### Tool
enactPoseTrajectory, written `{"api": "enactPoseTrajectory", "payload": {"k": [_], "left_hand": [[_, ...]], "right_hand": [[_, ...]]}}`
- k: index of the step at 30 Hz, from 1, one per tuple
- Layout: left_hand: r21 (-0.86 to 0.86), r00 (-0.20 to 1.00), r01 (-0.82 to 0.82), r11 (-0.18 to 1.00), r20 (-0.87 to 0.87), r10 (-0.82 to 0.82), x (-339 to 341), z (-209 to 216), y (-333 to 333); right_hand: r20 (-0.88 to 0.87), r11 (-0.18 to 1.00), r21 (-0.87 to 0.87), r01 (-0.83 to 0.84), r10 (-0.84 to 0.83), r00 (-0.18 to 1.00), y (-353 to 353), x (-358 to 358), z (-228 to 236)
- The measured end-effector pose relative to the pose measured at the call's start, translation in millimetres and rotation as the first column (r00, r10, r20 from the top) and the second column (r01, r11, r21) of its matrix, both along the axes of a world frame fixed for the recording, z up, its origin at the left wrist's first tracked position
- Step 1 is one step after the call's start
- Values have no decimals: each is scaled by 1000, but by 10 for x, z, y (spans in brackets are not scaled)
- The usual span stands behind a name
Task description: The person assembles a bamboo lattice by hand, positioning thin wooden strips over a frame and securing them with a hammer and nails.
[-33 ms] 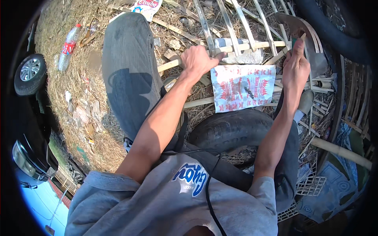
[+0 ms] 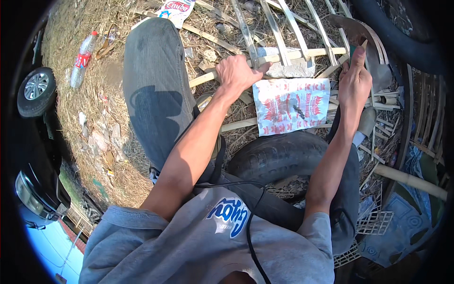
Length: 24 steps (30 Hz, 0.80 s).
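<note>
A bamboo rail (image 2: 293, 56) with several upright slats (image 2: 273, 28) fixed across it lies in front of me, forming a lattice. My left hand (image 2: 238, 74) is closed round the rail near its left end, thumb stretched along it. A pale concrete block (image 2: 283, 70) rests under the rail. At the right, my right hand (image 2: 355, 83) is raised in a closed grip on a tool with a broad, curved, rusty blade (image 2: 352, 31), seemingly a machete. Its handle is mostly hidden by my fingers. The blade is beside the lattice's right end.
Between my knees are a white sheet with red print (image 2: 309, 97) and an old tyre (image 2: 265, 154). A plastic bottle (image 2: 82, 60) and a printed packet (image 2: 175, 12) lie on dry straw. A parked car (image 2: 35, 175) stands left; a bamboo pole (image 2: 409, 182) and plastic grating (image 2: 376, 223) are right.
</note>
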<state>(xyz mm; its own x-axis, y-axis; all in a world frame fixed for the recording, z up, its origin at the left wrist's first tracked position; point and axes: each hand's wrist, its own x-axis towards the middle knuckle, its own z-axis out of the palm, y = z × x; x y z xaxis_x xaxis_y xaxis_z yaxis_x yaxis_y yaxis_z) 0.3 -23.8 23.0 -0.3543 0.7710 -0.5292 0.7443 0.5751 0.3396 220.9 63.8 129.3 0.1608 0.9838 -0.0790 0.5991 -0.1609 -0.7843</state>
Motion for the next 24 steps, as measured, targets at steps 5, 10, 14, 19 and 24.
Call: {"api": "enactPoseTrajectory", "payload": {"k": [5,10,14,19,24], "left_hand": [[215,998,7,977,-61,6,-87,12,6],[79,998,-3,997,60,-2,21,-358,-107],[11,967,-63,998,250,59,205,-292,-41],[-8,948,-152,988,281,148,653,84,135],[109,920,-260,959,329,212,1562,169,255]], "right_hand": [[10,997,-78,-19,19,1000,-47,-32,213],[124,985,-138,-103,120,985,25,-156,314],[280,958,-210,-193,248,927,-2,-193,521],[349,950,-270,-158,249,903,-3,-71,702],[316,938,-342,-61,176,932,-18,136,308]]}}
